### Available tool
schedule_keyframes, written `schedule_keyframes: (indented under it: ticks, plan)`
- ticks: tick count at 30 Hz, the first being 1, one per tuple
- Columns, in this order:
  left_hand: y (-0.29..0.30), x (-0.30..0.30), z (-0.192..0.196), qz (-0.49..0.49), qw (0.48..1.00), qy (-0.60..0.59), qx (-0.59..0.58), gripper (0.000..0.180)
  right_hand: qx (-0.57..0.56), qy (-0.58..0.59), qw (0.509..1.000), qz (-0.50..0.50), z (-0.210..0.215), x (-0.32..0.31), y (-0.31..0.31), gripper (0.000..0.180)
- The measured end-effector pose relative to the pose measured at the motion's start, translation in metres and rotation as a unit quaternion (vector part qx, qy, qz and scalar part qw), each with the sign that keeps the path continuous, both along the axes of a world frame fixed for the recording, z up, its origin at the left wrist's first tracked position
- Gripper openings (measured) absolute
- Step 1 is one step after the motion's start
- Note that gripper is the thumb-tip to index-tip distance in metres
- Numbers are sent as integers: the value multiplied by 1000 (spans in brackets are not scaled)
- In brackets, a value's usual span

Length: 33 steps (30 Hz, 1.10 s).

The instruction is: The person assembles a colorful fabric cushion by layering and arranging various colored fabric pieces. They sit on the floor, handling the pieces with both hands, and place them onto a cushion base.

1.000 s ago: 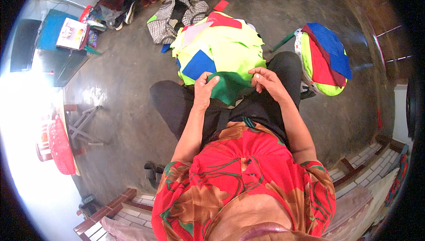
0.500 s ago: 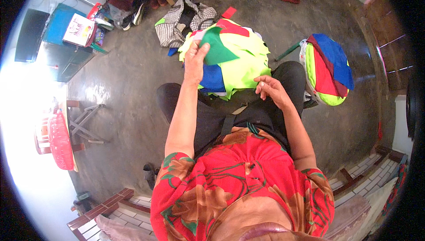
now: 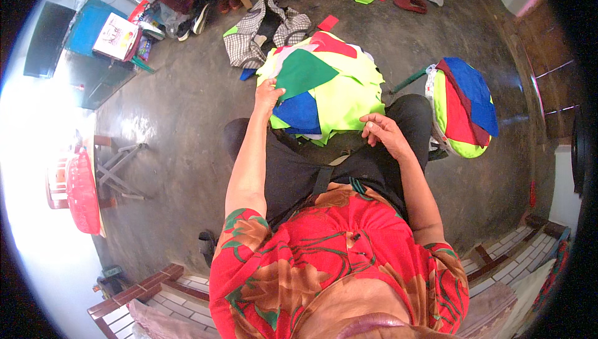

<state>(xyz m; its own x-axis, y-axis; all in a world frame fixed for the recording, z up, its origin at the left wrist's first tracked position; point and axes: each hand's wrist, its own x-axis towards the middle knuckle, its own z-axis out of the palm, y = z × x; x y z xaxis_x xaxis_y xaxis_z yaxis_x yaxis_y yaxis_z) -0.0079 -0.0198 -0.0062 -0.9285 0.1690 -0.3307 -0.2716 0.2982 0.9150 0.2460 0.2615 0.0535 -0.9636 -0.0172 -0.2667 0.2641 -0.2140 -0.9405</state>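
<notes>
L hand: at near-L corner of green cloth, thumb on cloth edge, rest of fingers just L of it. Contact yes; pinched or only resting, can't tell from this angle.

Green cloth pos: fwd and R of L hand, spread approx flat on top of cloth pile, mostly toward pile's L half. Far L edge overlaps a pale piece; near edge runs onto blue cloth, which sits just R of L hand, on the person's side of green.

R hand: fingers loosely curled, index stretched out toward pile, nothing seen in grip. Sits nr pile's near-R edge, over dark trousers. Touching pile or just off it, can't tell. Green cloth is fwd-L of R hand, well apart.

Pile: mostly neon yellow, w/ red cloth at far side. Sits fwd of the person's lap, btwn the knees.

Surroundings: checked cloth item on floor, beyond pile to the L. Second bundle, yellow/red/blue, to R past R knee. Small red piece on floor just beyond pile. Red plastic item far L.
</notes>
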Motion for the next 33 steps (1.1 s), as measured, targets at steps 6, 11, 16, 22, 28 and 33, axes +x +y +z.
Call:
schedule_keyframes:
  ticks: [6,11,16,22,28,33]
  plan:
    - [-5,11,24,-4,982,128,-140,44,12,-5,1000,6,0,-1,1,35]
    - [-7,17,18,-14,972,169,-163,47,22,-11,1000,7,0,0,1,35]
    - [-17,7,-9,-10,986,69,-150,46,17,-5,1000,16,0,-2,0,36]
    - [-7,8,-13,3,961,76,-268,41,20,-9,1000,11,-3,-1,2,34]
    - [-14,16,-19,20,942,100,-320,40,26,-7,1000,13,-3,0,-1,35]
    - [-9,27,-8,59,897,249,-359,38,30,-5,999,15,-9,1,1,35]
